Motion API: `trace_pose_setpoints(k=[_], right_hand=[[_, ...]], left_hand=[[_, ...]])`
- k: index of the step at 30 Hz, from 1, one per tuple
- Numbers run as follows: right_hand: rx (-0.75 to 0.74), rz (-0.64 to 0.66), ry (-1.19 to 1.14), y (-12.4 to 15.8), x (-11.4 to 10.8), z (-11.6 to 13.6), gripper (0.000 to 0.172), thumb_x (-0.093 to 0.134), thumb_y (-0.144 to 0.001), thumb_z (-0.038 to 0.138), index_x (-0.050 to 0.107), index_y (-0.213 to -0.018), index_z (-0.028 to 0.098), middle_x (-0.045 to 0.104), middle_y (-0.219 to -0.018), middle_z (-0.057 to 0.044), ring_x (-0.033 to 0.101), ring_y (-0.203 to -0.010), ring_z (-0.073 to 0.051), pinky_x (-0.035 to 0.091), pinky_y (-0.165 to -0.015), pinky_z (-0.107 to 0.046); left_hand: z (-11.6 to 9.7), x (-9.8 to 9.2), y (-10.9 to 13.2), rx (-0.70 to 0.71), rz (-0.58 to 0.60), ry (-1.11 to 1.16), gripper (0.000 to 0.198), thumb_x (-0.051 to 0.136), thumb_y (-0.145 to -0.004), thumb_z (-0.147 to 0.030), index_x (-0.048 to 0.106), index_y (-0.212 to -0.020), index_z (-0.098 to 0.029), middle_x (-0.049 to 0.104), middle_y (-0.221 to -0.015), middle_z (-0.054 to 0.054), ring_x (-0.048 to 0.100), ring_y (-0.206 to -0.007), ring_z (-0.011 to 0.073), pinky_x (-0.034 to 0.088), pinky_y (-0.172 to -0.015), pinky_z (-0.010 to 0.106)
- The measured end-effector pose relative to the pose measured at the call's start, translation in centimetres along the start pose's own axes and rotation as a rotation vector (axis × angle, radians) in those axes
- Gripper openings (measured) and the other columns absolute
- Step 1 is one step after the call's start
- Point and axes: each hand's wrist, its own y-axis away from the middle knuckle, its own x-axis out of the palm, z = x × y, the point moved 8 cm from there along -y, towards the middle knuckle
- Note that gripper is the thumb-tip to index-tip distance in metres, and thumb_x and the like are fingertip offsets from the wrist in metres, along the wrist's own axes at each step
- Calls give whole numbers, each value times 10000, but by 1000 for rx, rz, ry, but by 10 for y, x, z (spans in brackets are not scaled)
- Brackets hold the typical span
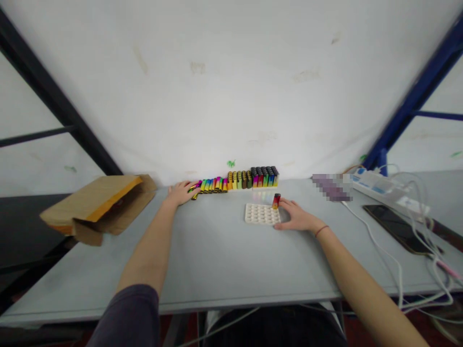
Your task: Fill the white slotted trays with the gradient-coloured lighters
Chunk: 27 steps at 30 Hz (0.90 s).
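Observation:
A row of colourful lighters (217, 184) lies along the back of the grey table (217, 255), beside an upright block of dark-capped lighters (265, 177). My left hand (181, 193) rests on the left end of the row, fingers curled round a lighter or two there. A white tray with round holes (262, 213) sits in the middle. My right hand (298, 216) lies at the tray's right edge, its fingers pinching a red lighter (277, 200) that stands upright at the tray's far right corner.
An open brown cardboard box (97, 207) hangs over the table's left edge. At the right are a white power strip (376, 185), a dark phone (398, 226) and several white cables (390, 260). A white wall (231, 86) stands right behind the table.

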Motion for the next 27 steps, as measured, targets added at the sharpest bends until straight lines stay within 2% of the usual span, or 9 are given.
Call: trace_pose_setpoints(k=[5, 8, 13, 18, 22, 27], right_hand=[[29, 26, -11, 1, 0, 1, 901, 714, -701, 685, 475, -1442, 230, 447, -1512, -160, 380, -1414, -387, 198, -1192, -588], [22, 28, -8, 0, 0, 2, 896, 708, -707, 685, 473, -1442, 231, 449, -1510, -160, 388, -1409, -386, 204, -1189, -590], [15, 31, 9, 0, 1, 1, 904, 696, -714, 685, 454, -1460, 235, 449, -1511, -156, 386, -1409, -387, 202, -1191, -585], [18, 29, 18, -1, 1, -1, 909, 692, -716, 685, 438, -1476, 256, 455, -1508, -136, 395, -1402, -386, 203, -1195, -572], [18, 40, 22, -2, 2, -2, 898, 684, -724, 687, 441, -1474, 259, 458, -1506, -133, 392, -1403, -386, 212, -1193, -569], [27, 55, 32, -3, 5, -3, 897, 663, -733, 702, 443, -1470, 241, 446, -1511, -148, 388, -1405, -385, 206, -1191, -581]], left_hand=[[11, 4, 3, -37, 3, 46, 615, 282, -940, -609, 376, -1510, -398, 428, -1528, 91, 363, -1400, 365, 217, -1115, 680], [19, 4, 5, -70, -2, 36, 605, 299, -944, -560, 374, -1515, -377, 452, -1493, 116, 405, -1373, 363, 251, -1107, 667], [12, 3, 7, -35, -8, 51, 649, 325, -924, -593, 361, -1524, -349, 388, -1573, 84, 370, -1399, 371, 349, -1074, 603], [13, 3, 13, -60, -25, 80, 645, 349, -920, -578, 392, -1514, -332, 414, -1568, 72, 379, -1387, 390, 359, -1061, 583], [20, 4, 27, -45, -8, 69, 632, 327, -926, -572, 393, -1509, -336, 412, -1572, 40, 370, -1402, 351, 334, -1096, 539], [21, 2, 60, 31, -14, 52, 624, 338, -931, -558, 417, -1495, -301, 459, -1538, 36, 393, -1391, 306, 310, -1129, 459]])
